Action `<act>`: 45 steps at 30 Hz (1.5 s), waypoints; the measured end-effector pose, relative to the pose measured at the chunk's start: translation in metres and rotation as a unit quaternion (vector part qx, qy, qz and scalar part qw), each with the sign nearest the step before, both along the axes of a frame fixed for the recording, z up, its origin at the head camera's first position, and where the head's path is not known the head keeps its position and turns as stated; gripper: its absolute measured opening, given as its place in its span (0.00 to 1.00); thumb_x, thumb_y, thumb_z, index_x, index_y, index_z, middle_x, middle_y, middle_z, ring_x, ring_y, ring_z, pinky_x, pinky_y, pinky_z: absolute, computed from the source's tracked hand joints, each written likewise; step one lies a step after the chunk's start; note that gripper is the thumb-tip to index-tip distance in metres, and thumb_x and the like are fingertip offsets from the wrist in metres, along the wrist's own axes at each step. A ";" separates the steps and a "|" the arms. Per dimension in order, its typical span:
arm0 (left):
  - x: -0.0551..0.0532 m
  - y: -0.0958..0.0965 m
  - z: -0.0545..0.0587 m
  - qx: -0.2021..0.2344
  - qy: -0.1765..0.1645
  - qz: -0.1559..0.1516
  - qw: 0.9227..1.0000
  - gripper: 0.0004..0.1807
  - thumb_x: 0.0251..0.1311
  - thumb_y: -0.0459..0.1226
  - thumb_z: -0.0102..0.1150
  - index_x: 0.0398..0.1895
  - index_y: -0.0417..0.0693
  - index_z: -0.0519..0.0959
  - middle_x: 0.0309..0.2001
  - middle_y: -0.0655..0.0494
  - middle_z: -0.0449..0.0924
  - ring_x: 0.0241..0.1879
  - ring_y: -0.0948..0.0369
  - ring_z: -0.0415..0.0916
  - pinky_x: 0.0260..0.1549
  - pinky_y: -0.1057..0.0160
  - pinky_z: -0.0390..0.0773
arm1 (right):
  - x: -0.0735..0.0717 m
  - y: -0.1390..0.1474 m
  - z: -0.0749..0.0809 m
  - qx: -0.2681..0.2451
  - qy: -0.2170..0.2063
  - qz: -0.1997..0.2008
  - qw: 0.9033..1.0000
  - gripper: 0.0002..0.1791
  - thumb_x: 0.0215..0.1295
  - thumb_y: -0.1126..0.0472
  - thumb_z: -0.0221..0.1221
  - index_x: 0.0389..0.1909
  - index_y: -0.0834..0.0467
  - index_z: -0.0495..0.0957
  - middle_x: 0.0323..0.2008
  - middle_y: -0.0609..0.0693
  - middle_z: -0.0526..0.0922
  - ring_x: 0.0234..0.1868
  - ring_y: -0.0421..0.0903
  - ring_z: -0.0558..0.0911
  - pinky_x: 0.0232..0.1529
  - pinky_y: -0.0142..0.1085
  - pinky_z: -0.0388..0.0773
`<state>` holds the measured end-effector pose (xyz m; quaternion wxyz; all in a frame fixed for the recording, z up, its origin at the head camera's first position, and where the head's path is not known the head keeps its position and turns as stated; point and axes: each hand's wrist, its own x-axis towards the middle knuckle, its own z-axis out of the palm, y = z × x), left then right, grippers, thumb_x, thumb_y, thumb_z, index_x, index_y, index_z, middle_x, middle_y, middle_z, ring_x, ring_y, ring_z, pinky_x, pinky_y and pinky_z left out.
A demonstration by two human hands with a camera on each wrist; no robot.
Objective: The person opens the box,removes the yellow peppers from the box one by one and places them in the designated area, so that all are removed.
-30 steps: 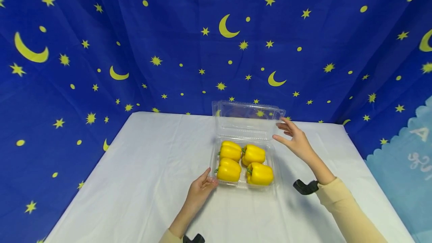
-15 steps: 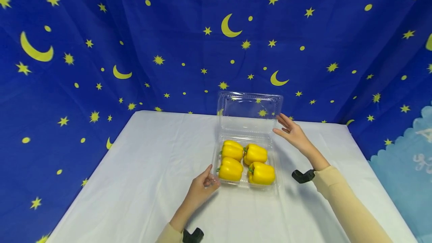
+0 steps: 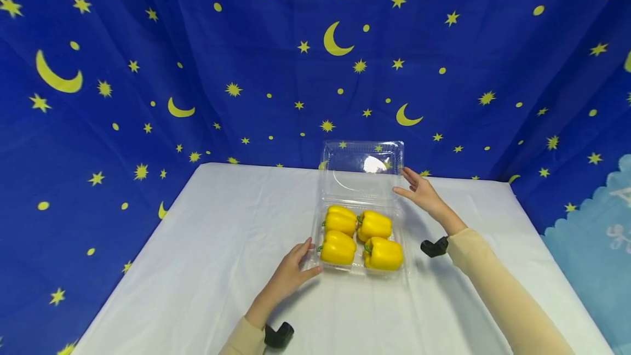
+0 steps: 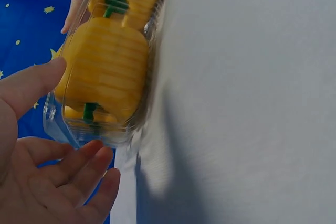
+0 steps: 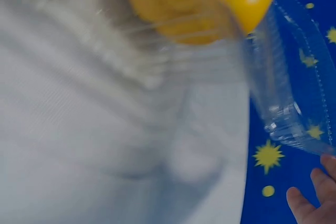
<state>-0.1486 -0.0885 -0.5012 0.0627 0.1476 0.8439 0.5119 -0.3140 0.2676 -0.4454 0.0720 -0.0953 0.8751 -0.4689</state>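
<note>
A clear plastic clamshell container (image 3: 405,256) stands on the white table with its lid (image 3: 340,177) raised and leaning back. Several yellow bell peppers (image 3: 383,253) with green stems lie in its base. At the near left corner is my left hand (image 3: 291,270), thumb and fingers apart; in the left wrist view the thumb lies close to the wall and the loosely bent fingers are by the corner. My right hand (image 3: 421,193) is at the lid's right edge, fingers extended. Only fingertips of the right hand (image 5: 317,195) show in the blurred right wrist view, beside the lid.
The white-covered table (image 3: 236,223) reaches back to a blue curtain (image 3: 266,59) with yellow stars and moons. A light-blue panel (image 3: 596,267) hangs at the right. Black wrist camera mounts (image 3: 280,336) sit at the cuffs.
The lid has swung up and back, away from me, and shows a bright glare. My right hand has followed it slightly leftward. The left hand stays by the near left corner, its fingers a little straighter.
</note>
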 end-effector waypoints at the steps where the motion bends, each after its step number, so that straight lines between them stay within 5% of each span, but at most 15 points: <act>1: -0.001 0.000 0.000 0.001 -0.007 -0.004 1.000 0.43 0.58 0.41 0.64 0.70 0.30 0.55 0.62 0.38 0.70 0.64 0.43 0.66 0.62 0.47 0.70 | -0.001 0.000 -0.002 0.001 -0.001 -0.001 1.000 0.51 0.64 0.46 0.59 0.75 0.63 0.39 0.74 0.64 0.47 0.75 0.61 0.50 0.74 0.56 0.52; 20: -0.007 -0.005 0.009 -0.011 -0.035 -0.033 0.999 0.47 0.56 0.43 0.66 0.72 0.32 0.52 0.66 0.37 0.64 0.66 0.41 0.63 0.64 0.43 0.66 | -0.009 0.001 -0.030 0.026 -0.059 0.003 0.998 0.53 0.63 0.39 0.56 0.75 0.64 0.38 0.75 0.62 0.45 0.74 0.65 0.48 0.72 0.58 0.53; 29: -0.016 -0.008 0.007 -0.035 -0.023 -0.044 0.998 0.49 0.52 0.43 0.69 0.72 0.35 0.53 0.67 0.37 0.63 0.68 0.42 0.60 0.66 0.44 0.64 | -0.007 0.005 -0.045 0.027 -0.066 0.005 0.997 0.44 0.70 0.49 0.53 0.74 0.65 0.40 0.74 0.64 0.46 0.74 0.65 0.48 0.72 0.58 0.52; 39: -0.021 -0.013 0.009 -0.040 -0.051 -0.047 0.997 0.52 0.50 0.46 0.71 0.74 0.42 0.52 0.71 0.40 0.58 0.70 0.44 0.58 0.68 0.45 0.64 | -0.003 0.000 -0.049 -0.016 -0.095 -0.010 0.995 0.44 0.71 0.43 0.48 0.75 0.62 0.38 0.75 0.61 0.46 0.75 0.61 0.49 0.74 0.56 0.49; 45: -0.021 -0.015 0.008 -0.028 -0.062 -0.050 0.996 0.52 0.50 0.46 0.71 0.74 0.43 0.51 0.72 0.40 0.56 0.70 0.44 0.57 0.68 0.46 0.63 | 0.002 0.001 -0.045 0.003 -0.095 -0.014 0.995 0.48 0.70 0.41 0.49 0.75 0.63 0.35 0.75 0.62 0.44 0.75 0.62 0.46 0.74 0.57 0.49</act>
